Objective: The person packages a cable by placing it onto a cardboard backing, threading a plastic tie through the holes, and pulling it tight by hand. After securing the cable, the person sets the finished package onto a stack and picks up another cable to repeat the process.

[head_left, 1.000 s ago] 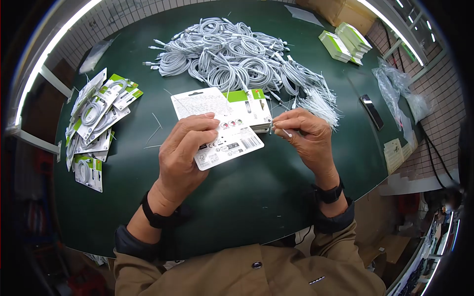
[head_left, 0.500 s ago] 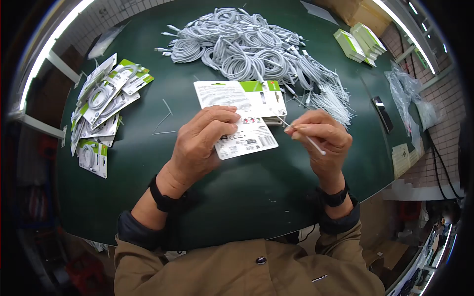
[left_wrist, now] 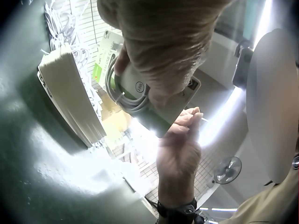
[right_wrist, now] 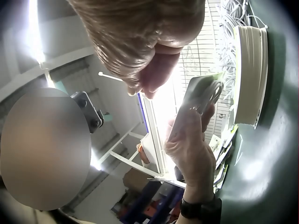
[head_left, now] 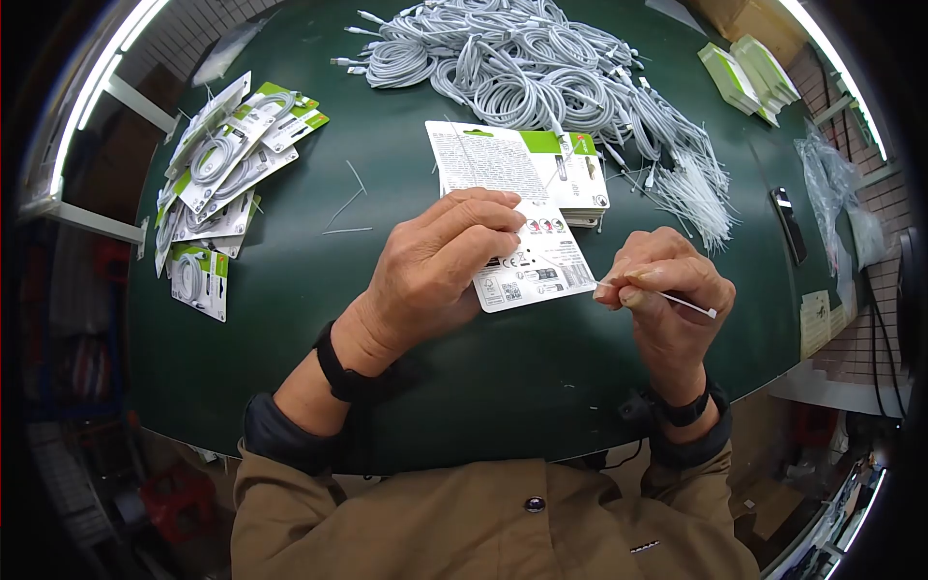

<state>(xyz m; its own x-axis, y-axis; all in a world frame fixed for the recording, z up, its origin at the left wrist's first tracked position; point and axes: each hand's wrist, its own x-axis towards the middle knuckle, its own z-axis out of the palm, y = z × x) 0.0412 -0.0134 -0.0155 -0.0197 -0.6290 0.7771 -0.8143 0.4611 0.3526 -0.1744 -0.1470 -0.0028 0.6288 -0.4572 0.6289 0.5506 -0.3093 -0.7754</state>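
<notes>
My left hand (head_left: 449,256) grips a white packaging card (head_left: 536,271) by its left side, printed back facing up. In the left wrist view a coiled white cable (left_wrist: 112,88) lies against the card's other face, with my fingers around it. My right hand (head_left: 672,290) pinches a thin white cable tie (head_left: 691,305) between thumb and fingers, just off the card's lower right corner. The tie's head end sticks out to the right of the fingers. Beyond the held card stands a stack of green-and-white cards (head_left: 585,179), partly covered by it.
A big heap of coiled white cables (head_left: 522,72) fills the table's far side, beside a bundle of cable ties (head_left: 696,198). Carded cables (head_left: 217,169) are piled at left. At right are card stacks (head_left: 744,77), a phone (head_left: 788,224) and plastic bags (head_left: 829,184). Loose ties (head_left: 346,208) lie left of centre.
My right hand has drawn the tie from beside the card stack down to the held card's lower right corner. My left hand keeps its grip; the head view has shifted.
</notes>
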